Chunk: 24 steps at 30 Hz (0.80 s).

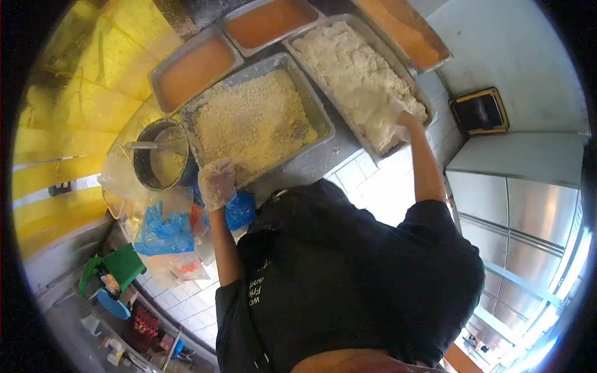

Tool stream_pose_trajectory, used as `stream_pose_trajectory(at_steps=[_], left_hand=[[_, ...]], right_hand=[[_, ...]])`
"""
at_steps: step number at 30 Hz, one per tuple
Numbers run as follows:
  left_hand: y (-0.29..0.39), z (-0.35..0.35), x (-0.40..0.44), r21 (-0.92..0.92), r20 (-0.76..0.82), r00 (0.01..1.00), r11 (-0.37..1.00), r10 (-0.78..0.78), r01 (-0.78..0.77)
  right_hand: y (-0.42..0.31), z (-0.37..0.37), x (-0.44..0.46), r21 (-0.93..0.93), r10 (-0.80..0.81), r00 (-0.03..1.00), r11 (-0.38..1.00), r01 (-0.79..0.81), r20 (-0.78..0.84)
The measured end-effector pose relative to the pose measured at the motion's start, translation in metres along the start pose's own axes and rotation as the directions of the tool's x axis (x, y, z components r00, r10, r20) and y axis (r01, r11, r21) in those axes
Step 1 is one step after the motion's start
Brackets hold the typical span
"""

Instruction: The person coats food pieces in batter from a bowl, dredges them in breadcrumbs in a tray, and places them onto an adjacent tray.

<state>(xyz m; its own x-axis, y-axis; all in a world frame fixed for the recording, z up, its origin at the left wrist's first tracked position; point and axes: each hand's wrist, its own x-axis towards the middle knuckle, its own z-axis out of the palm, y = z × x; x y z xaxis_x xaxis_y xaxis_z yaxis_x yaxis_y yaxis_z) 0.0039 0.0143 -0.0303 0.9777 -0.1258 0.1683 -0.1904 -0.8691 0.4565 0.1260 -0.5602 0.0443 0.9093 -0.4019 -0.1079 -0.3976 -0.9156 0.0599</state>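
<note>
My left hand (217,184), in a clear plastic glove, is at the near left corner of a metal tray (324,118) of pale yellow crumbs (252,118). Its fingers are bunched by the rim; whether they grip it I cannot make out. My right hand (401,125), also gloved, is over the near end of a long metal tray (329,84) heaped with white flour (357,71). That hand is smeared, and its fingertips blend into the flour. Left of the crumb tray stands a dark bucket (138,165) of pale batter with a whisk (168,145) in it.
Trays of orange crumbs (196,74), (270,23) and a further orange-filled tray (407,31) line the back. Blue plastic bags (165,230) hang below the bucket. A yellow curtain (74,112) is at left, steel cabinet doors (541,211) at right. White tiles (180,304) cover the floor.
</note>
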Motion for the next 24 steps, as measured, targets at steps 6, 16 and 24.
stream_pose_trajectory(at_steps=[6, 16, 24], left_hand=[[0.012, -0.006, 0.010, 0.239, 0.171, 0.984, 0.971, -0.037, -0.005], [-0.045, -0.117, 0.014, 0.227, -0.264, 0.887, 0.870, -0.378, 0.438], [-0.189, -0.100, 0.059, 0.429, 0.105, 0.666, 0.638, -0.738, 0.639]], right_hand=[[0.009, -0.101, 0.031, 0.086, 0.004, 0.977, 0.996, 0.015, -0.215], [-0.020, 0.027, 0.035, -0.072, -0.110, 0.985, 0.992, 0.101, -0.133], [-0.173, -0.023, -0.119, 0.220, -0.369, 0.903, 0.883, 0.415, -0.221]])
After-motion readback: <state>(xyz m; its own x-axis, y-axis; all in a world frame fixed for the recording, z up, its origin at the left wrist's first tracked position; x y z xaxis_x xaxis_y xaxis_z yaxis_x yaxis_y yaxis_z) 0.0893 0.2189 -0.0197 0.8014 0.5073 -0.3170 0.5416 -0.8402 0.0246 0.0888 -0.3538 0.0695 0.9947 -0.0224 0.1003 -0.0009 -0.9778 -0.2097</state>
